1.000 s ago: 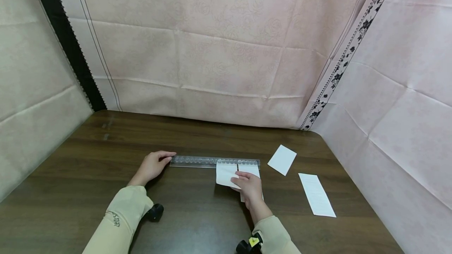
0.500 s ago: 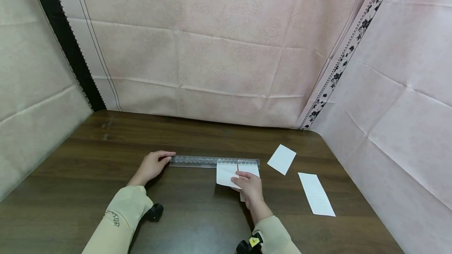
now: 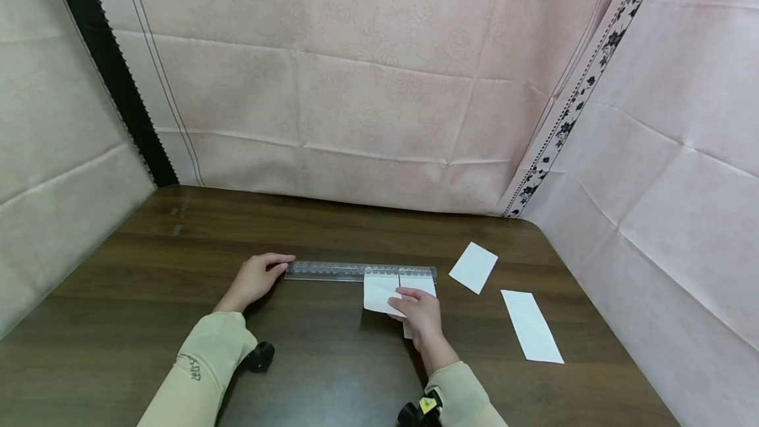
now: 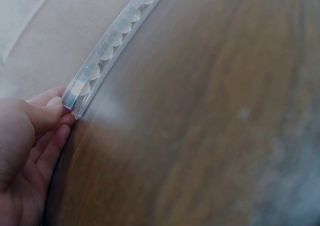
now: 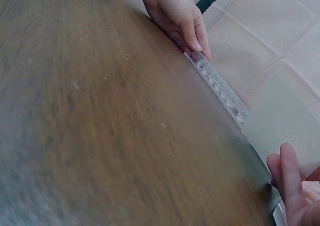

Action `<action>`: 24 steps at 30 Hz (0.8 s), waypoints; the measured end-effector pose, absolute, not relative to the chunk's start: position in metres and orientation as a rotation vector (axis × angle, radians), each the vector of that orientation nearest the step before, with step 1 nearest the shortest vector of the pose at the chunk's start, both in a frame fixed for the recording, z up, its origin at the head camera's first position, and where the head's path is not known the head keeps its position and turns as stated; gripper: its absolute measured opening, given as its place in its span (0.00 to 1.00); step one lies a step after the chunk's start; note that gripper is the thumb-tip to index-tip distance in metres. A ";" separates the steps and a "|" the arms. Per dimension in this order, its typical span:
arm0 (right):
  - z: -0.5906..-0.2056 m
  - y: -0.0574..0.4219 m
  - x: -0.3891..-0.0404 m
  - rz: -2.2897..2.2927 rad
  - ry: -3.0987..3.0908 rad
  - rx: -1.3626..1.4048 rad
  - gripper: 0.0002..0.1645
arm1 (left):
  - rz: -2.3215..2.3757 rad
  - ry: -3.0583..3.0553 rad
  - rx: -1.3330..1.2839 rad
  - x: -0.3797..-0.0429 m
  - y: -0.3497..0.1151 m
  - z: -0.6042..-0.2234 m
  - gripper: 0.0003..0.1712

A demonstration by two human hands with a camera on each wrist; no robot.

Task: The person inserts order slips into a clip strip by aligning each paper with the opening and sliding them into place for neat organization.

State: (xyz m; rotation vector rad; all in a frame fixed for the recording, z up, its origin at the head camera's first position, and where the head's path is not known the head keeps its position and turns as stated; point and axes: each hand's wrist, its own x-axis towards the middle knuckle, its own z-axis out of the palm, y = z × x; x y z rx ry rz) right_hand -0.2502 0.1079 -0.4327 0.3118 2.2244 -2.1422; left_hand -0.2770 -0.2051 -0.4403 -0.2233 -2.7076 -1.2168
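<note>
A long clear plastic strip (image 3: 329,271) with a row of round clear discs along it lies across the middle of the table. My left hand (image 3: 253,282) pinches its left end between thumb and fingers, as the left wrist view shows on the strip (image 4: 116,38). At the strip's right end, my right hand (image 3: 420,318) holds white paper (image 3: 378,292) between thumb and fingers. A narrow dark gap parts this from a second white piece (image 3: 418,281). Upper edges of both overlap the strip. In the right wrist view the paper (image 5: 277,118) partly hides the strip.
On the brown wooden table (image 3: 320,361), a small white paper (image 3: 473,268) and a longer white paper strip (image 3: 532,327) lie to the right. Pale patterned cloth (image 3: 367,97) hangs behind the table and along both sides.
</note>
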 end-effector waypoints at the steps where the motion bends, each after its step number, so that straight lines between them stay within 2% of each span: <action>1: -0.433 0.108 -0.250 -2.142 2.224 0.310 0.17 | -1.218 -2.707 -0.224 -0.277 -0.205 -0.440 0.15; 17: -0.428 0.114 -0.248 -1.992 2.411 0.321 0.19 | -1.232 -2.715 -0.208 -0.277 -0.205 -0.441 0.16; 24: -0.426 0.118 -0.247 -2.041 2.413 0.346 0.16 | -1.229 -2.716 -0.212 -0.278 -0.205 -0.442 0.16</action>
